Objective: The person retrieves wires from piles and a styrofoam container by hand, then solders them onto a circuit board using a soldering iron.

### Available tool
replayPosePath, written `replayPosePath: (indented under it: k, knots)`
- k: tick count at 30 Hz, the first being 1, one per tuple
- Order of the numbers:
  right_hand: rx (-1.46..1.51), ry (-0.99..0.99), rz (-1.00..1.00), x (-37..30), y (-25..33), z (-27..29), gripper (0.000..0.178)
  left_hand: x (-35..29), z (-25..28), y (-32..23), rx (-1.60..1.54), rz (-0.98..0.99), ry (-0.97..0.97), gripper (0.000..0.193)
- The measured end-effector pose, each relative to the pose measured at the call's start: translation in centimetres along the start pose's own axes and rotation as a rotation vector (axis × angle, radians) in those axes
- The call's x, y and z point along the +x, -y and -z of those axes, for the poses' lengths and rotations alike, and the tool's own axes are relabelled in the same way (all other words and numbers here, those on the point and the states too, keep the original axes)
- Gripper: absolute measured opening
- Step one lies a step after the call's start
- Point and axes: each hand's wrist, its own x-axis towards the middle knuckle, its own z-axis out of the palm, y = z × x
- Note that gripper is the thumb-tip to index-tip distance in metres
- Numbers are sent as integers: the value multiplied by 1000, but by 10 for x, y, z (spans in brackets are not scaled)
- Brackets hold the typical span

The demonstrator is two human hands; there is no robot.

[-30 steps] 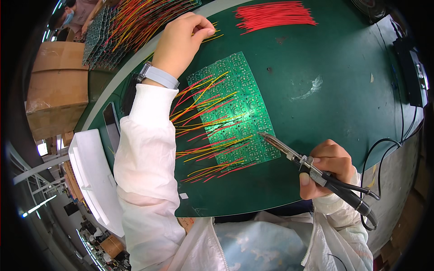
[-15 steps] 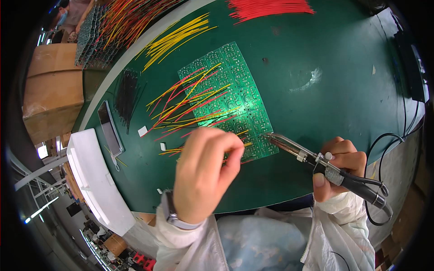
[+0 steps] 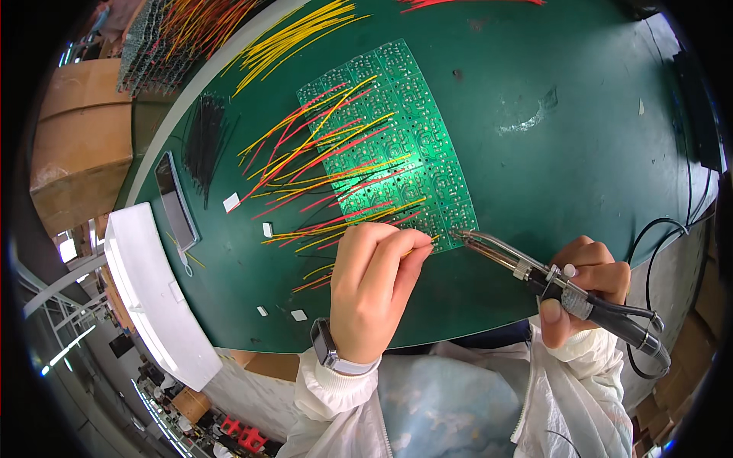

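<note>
A green circuit board panel (image 3: 437, 145) lies tilted on the table, with several red, yellow and black wires attached and trailing left. My left hand (image 3: 374, 282) is over its near edge, thumb and fingers pinched together on a yellow wire (image 3: 436, 239) whose tip shows just past the fingertips. Under that hand, more wire ends stick out to the left. My right hand (image 3: 588, 286) grips a soldering iron (image 3: 569, 294) with a thin metal feed tube along it. The iron's tip is at the board's near right corner, close to the left fingertips.
Bundles of yellow wires (image 3: 298, 38), black wires (image 3: 205, 145) and red wires (image 3: 466, 3) lie beyond and left of the board. A phone (image 3: 176, 200) and a white foam tray (image 3: 156, 294) are at the left edge. Black cables (image 3: 649, 237) hang at the right.
The whole view has shifted a little. My left hand has moved right and nearer the board's corner, and the iron's tip sits closer to the near edge.
</note>
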Motion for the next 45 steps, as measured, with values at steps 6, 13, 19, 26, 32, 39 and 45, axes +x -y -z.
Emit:
replayPosePath:
  k: [6,13,19,26,32,39,45]
  knots:
    - [2,9,-7,-1,0,0,37,-2,-2,0,-54,35,-12,23]
    - [-3,9,-13,-1,1,-1,36,-5,-5,-1,-35,59,-44,25]
    - [7,4,-26,0,2,-1,36,-6,-9,-1,9,26,-77,26]
    - [-4,27,-21,0,1,-1,37,-3,-9,1,18,-18,-53,21]
    - [19,40,-8,1,-1,-2,37,-5,-9,-1,20,35,-61,26]
    - [-7,46,24,1,-2,-3,37,-5,-10,-1,18,30,-61,27]
    - [-29,77,91,1,-2,-4,35,-3,-10,0,30,-24,-63,20]
